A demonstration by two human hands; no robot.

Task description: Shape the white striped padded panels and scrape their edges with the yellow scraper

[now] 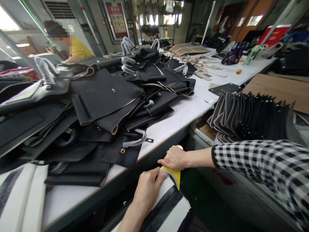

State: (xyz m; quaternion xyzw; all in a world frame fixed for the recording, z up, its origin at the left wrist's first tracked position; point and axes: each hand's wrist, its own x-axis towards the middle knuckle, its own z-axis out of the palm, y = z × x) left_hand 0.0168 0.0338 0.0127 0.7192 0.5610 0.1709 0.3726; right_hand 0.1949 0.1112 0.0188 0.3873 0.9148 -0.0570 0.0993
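My right hand (174, 158) is closed around a curved yellow piece (177, 178) with a pale end showing above the fist. Its exact kind cannot be made out. Just to the left, my left hand (150, 185) is bent round the upper end of a black-and-white striped piece (166, 206), with the thumb lying near the yellow piece. The left fingertips are mostly hidden. The striped piece slants down toward me, in front of the table edge, and its lower part runs out of the picture.
Black bag panels (106, 91) with wrapped handles are heaped on the white table (183, 112). Another striped piece (21, 196) lies at the lower left. Dark pieces (251, 112) stand packed in a bin (200, 132) at right. A person in yellow (80, 48) is at the far left.
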